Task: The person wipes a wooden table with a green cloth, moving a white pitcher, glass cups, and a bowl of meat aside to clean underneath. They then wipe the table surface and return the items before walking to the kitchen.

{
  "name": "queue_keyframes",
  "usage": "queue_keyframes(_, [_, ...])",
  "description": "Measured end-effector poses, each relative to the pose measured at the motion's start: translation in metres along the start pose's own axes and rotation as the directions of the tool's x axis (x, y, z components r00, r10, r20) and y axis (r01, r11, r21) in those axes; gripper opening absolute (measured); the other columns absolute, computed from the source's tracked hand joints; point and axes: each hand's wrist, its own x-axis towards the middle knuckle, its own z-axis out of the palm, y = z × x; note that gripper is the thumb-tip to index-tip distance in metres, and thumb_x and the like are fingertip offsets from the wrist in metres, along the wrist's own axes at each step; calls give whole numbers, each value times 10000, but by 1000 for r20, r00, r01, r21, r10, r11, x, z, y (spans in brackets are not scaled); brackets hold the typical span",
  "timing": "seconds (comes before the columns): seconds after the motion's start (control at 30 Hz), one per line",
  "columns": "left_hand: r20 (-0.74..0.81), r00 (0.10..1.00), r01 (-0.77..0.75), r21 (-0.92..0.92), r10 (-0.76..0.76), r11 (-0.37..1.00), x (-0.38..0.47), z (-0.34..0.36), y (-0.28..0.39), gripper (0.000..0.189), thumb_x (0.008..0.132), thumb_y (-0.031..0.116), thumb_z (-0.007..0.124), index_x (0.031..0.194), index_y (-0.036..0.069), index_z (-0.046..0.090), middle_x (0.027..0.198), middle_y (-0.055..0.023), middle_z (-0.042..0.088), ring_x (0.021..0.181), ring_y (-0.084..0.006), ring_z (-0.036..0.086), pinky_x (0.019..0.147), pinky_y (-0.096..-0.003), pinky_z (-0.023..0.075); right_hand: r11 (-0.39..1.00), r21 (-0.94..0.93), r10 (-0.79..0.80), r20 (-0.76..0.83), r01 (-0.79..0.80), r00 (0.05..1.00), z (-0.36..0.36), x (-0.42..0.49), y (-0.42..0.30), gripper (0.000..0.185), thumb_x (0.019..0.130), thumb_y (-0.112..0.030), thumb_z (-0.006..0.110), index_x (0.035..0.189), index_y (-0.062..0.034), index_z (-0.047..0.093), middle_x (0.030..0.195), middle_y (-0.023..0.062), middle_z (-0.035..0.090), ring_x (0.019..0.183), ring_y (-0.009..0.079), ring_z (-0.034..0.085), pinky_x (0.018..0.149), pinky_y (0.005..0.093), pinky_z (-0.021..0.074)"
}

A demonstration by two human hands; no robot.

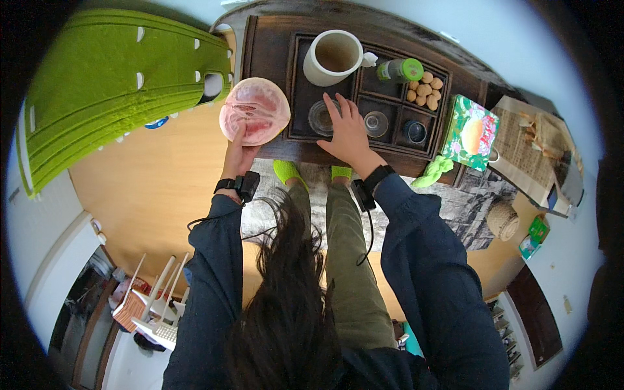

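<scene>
My left hand (239, 155) holds a halved pomelo (254, 112) with its pink cut face up, beside the left edge of a dark wooden tray (291, 87). Above the tray's left compartment, my right hand (348, 129) spreads its fingers by the rim of a round glass dish (321, 118); whether they touch it is unclear. Behind it stands a white ceramic mug (333, 57). Other compartments hold a green-lidded jar (400, 70), walnuts (424, 90), a clear glass bowl (376, 124) and a small dark-rimmed glass cup (415, 131).
Right of the tray are a floral box (471, 132), a crumpled green cloth (433, 171) and a brown paper bag (531, 151). A green sofa (122, 73) stands at the left. A woven basket (502, 220) is on the floor, and a white chair (158, 304) lies lower left.
</scene>
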Motion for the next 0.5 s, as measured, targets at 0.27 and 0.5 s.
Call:
queue_keyframes(0.27, [29,1000,11,-111,-8,994,7,-6,-5,500,993,272,651,1406,64,462,1343,-136,596,1243,-284,590,1057,-459,503,998,-1,55,-2,-55,998,27,22,3,1091,641,-233,878,1560,-185,291,1410,194,422,1238,422,459,1023,499,453])
queue_keyframes(0.5, [72,997,-13,-88,20,996,7,-5,0,490,1018,259,605,1435,64,435,1406,-138,553,1291,-304,550,1096,-477,468,996,-5,90,69,-90,994,30,31,0,928,635,-174,865,1448,-176,417,1289,165,448,1167,383,486,923,457,529])
